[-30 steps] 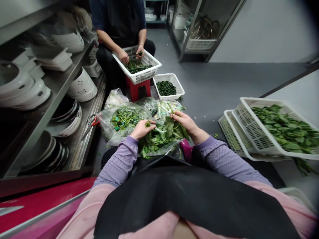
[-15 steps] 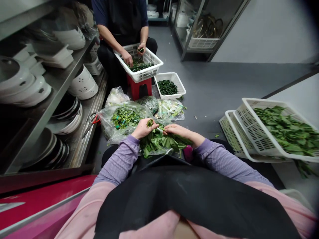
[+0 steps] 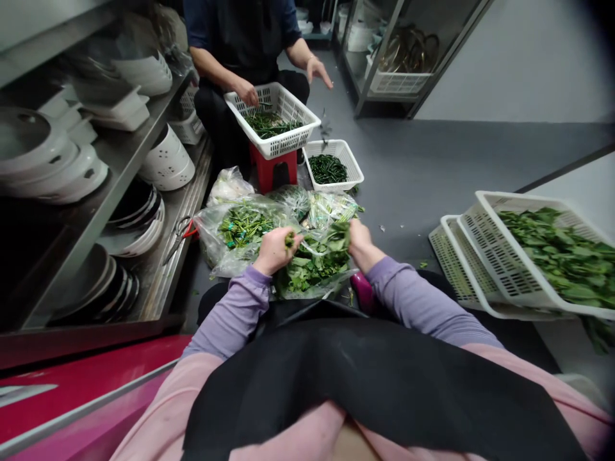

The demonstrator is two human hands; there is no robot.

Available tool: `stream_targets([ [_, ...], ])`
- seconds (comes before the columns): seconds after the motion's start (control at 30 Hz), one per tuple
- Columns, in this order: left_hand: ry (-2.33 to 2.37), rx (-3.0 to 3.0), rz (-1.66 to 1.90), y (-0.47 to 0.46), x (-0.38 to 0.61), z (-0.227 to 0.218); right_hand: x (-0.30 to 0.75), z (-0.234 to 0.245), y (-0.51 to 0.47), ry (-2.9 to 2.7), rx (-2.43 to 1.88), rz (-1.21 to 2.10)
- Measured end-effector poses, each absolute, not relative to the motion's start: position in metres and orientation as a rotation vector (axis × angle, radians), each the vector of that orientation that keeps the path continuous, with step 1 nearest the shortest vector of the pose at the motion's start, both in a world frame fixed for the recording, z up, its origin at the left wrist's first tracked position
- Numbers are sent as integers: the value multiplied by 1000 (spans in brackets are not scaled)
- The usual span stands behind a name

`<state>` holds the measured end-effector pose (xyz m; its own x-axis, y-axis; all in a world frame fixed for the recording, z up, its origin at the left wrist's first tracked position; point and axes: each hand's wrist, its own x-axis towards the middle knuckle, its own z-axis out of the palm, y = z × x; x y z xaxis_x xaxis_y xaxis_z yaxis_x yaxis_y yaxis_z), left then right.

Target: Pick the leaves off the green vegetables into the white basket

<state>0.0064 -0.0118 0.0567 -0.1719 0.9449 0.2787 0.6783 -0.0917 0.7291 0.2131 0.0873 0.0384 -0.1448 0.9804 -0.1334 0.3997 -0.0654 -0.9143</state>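
My left hand (image 3: 277,250) is closed around green stem ends (image 3: 289,240), whose cut tips poke out by the thumb. A bunch of leafy greens (image 3: 338,237) is gripped in my closed right hand (image 3: 361,243), held up to the right and somewhat blurred. Below and between both hands, more leafy greens (image 3: 307,272) lie on a clear plastic bag in front of my apron. Just beyond my left hand sits an open plastic bag (image 3: 211,234) with thin-stemmed bundled greens (image 3: 243,224).
A co-worker's hand (image 3: 247,93) reaches into a white basket (image 3: 293,141) on a red stool (image 3: 276,169). Beside it stands a basket of dark green pods (image 3: 328,169). Stacked baskets (image 3: 500,253) with leaves are at right. Red-handled scissors (image 3: 181,234) lie on the left shelf (image 3: 168,282).
My right hand has moved right and up, away from my left, with leafy greens in it. The co-worker's one hand has swung out over the floor, and something dark drops toward the lower basket.
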Motion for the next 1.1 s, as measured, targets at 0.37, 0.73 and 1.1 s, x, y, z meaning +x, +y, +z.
stream_targets([
  [0.37,2065,758,1705,19,-81,30,234,68,53,-1655,-1247,1481],
  [0.73,1108,598,1256,1,24,62,174,94,40,-2580,-1165,848],
  [1.1,945,541,1228,0,32,56,171,72,41,-2057,-1083,1357],
])
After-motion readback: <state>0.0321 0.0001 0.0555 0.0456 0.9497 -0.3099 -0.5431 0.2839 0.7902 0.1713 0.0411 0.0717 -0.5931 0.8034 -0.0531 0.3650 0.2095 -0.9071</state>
